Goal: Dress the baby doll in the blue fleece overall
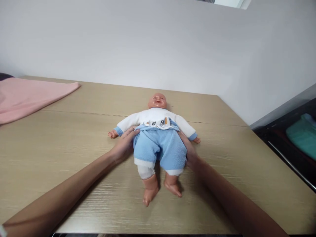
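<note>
Two hands (125, 144), fingers (134, 132) at blue shorts (160, 140) on one doll (156, 114)

Pants (148, 143) blue, hems (144, 163) white; top (155, 114) white, cuffs (118, 131) blue; cloth (29, 95) pink; bundle (302, 136), dim, seemingly teal.

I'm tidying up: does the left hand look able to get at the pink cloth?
Probably yes: only the doll's outstretched arm lies near the way, and the left hand could pass over it to the pink cloth.

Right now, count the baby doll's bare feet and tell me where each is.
2: one bare foot nearer the left hand, the other bare foot nearer the right hand, both below the blue trousers. Neither is hidden.
</note>
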Motion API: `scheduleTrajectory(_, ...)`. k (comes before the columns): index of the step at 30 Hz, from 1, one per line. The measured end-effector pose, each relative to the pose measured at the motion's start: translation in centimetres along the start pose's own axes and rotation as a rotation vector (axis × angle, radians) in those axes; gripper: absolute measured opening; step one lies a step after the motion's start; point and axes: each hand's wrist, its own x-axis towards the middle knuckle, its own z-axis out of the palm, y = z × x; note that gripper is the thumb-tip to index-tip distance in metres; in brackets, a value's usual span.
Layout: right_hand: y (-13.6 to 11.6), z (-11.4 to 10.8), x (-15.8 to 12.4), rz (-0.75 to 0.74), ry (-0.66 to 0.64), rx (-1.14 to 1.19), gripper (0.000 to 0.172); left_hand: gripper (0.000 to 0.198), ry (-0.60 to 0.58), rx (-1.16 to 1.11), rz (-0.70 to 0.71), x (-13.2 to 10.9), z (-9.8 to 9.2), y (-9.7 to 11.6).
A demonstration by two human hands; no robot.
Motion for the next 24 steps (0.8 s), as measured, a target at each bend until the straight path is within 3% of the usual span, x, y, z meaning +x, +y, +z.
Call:
scheduleTrajectory(4, -0.5, -0.5, 1.0, -0.127, -0.029, -0.015, 0.044, 0.036, -0.051, 0.006, 0.011, 0.5, -0.6, 0.6)
scheduleTrajectory(11, -0.6, -1.4, 1.5, -0.286, -0.031, -0.122, 0.021, 0.033, -0.158, 0.056, 0.053, 1.7, -3.4, 1.9)
scheduleTrajectory(17, -4.3, -0.5, 0.7, -0.646, -0.025, -0.616, 0.012, 0.026, -0.255, 0.294, 0.221, 2.2, -2.9, 4.0)
scheduleTrajectory(19, -5.3, 0.4, 1.8, -0.615, -0.085, -0.635, 0.010, 0.025, -0.296, 0.330, 0.233, 2.9, -2.5, 4.6)
scheduleTrajectory(21, -5.7, 1.0, 3.4, -0.445, -0.131, -0.508, 0.020, 0.025, -0.297, 0.314, 0.173, 3.8, -2.3, 4.6)
scheduleTrajectory(24, -5.2, 0.9, 5.5, -0.240, -0.082, -0.366, 0.027, 0.035, -0.182, 0.228, 0.056, 4.7, -2.3, 3.6)
